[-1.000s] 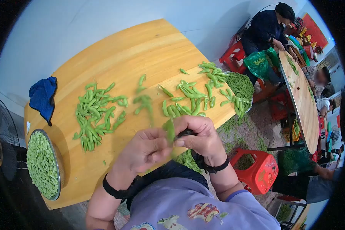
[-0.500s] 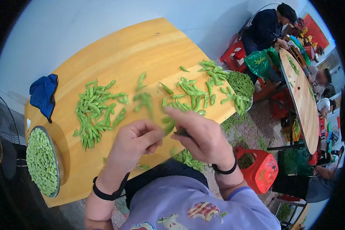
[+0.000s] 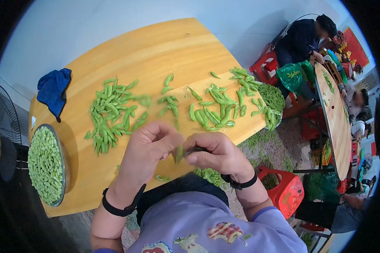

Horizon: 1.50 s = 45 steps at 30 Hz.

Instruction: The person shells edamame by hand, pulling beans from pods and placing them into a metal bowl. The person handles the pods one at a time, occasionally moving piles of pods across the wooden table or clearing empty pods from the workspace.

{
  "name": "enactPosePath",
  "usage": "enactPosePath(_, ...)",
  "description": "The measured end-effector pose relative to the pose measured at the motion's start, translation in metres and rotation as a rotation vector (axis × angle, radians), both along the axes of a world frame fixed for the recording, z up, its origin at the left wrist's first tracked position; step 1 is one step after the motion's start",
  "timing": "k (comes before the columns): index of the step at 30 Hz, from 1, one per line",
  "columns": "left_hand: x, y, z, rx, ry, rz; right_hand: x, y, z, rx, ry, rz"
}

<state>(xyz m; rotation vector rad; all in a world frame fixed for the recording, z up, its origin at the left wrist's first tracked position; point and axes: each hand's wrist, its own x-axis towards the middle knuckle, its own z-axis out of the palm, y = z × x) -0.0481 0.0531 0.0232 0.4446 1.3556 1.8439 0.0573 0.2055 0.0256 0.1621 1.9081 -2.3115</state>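
Note:
Over the near edge of the wooden table, my left hand (image 3: 154, 143) is closed in a pinch on a green edamame pod (image 3: 180, 153), blurred by motion. Close beside it, my right hand (image 3: 217, 154) is closed around a small dark tool (image 3: 195, 150), mostly hidden by the fingers; its kind cannot be made out. Beyond my left hand lies a heap of edamame pods (image 3: 107, 110). Looser pods (image 3: 217, 101) spread past my right hand, and a few pods (image 3: 169, 89) lie between the two groups, some blurred.
A metal bowl (image 3: 64, 162) full of pods stands at the table's (image 3: 156, 46) left end, near a blue cloth (image 3: 54, 90) and a fan (image 3: 6, 120). A red stool (image 3: 287, 194) is at right. Another person (image 3: 297, 40) sits by a second table (image 3: 335, 122).
My right hand has lowered and its fingers have drawn in toward the pod at my left hand. My left hand stays pinched. The whole view has shifted slightly.

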Motion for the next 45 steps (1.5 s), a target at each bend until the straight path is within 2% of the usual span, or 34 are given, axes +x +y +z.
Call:
enactPosePath(3, 0.003, 0.002, 0.005, -0.055, 0.065, 0.023, -0.002, -0.001, -0.002, 0.118, 0.11, 0.045)
enactPosePath(5, 0.004, 0.002, 0.003, -0.095, 0.233, 0.084, -0.002, -0.003, -0.003, 0.244, 0.193, -0.002)
enactPosePath(9, 0.008, 0.002, 0.014, -0.172, 0.358, 0.106, -0.003, -0.006, -0.003, 0.353, 0.292, -0.043)
enactPosePath(11, 0.01, 0.003, 0.015, -0.201, 0.449, 0.118, -0.003, -0.005, -0.001, 0.525, 0.33, -0.057)
enactPosePath(15, 0.005, 0.001, 0.006, -0.159, 0.322, 0.047, -0.003, -0.009, 0.002, 0.506, 0.309, -0.095)
enactPosePath(18, 0.006, -0.001, 0.004, -0.116, 0.281, 0.017, -0.002, -0.008, -0.005, 0.465, 0.346, -0.098)
enactPosePath(20, 0.005, -0.002, 0.005, -0.031, 0.088, -0.055, -0.001, -0.005, -0.005, 0.021, 0.063, -0.002)
enactPosePath(21, 0.005, -0.003, 0.001, -0.03, 0.087, -0.058, 0.0, -0.003, -0.006, 0.022, 0.062, -0.004)
enactPosePath(23, 0.005, -0.003, -0.013, 0.111, 0.012, -0.094, 0.001, 0.0, -0.007, -0.315, -0.064, 0.095)
enactPosePath(24, 0.004, -0.004, -0.015, 0.111, 0.012, -0.094, 0.0, -0.002, -0.005, -0.316, -0.064, 0.095)
enactPosePath(26, 0.003, -0.004, -0.018, 0.099, -0.117, -0.055, -0.002, -0.009, 0.0, -0.057, -0.065, -0.055)
enactPosePath(27, 0.003, -0.002, -0.018, 0.1, -0.116, -0.058, -0.003, -0.012, 0.0, -0.056, -0.064, -0.057)
enactPosePath(29, 0.003, 0.004, -0.017, -0.074, 0.249, 0.03, -0.004, -0.017, -0.001, 0.837, 0.428, -0.188)
enactPosePath(31, 0.002, 0.001, -0.009, -0.118, 0.25, -0.021, -0.002, -0.02, 0.001, 0.901, 0.377, -0.206)
enactPosePath(33, 0.002, -0.001, -0.006, -0.159, 0.256, -0.072, -0.002, -0.015, 0.005, 0.716, 0.255, -0.144)
enactPosePath(34, 0.005, -0.002, -0.007, -0.163, 0.276, -0.071, -0.003, -0.012, 0.005, 0.715, 0.254, -0.141)
enactPosePath(36, 0.007, -0.003, -0.011, -0.174, 0.29, -0.073, -0.004, -0.008, 0.001, 0.251, -0.048, -0.071)
enactPosePath(37, 0.008, -0.004, -0.014, -0.162, 0.318, -0.049, -0.005, -0.006, -0.001, 0.246, -0.051, -0.072)
enactPosePath(39, 0.009, -0.005, -0.015, -0.15, 0.346, -0.03, -0.005, -0.003, -0.005, -0.106, -0.183, -0.06)
enactPosePath(42, 0.005, -0.008, -0.013, -0.192, 0.343, -0.068, -0.006, 0.0, -0.013, -0.199, -0.183, -0.045)
enactPosePath(45, -0.002, -0.011, -0.01, -0.143, 0.194, -0.169, -0.009, 0.001, -0.02, -0.333, -0.158, -0.062)
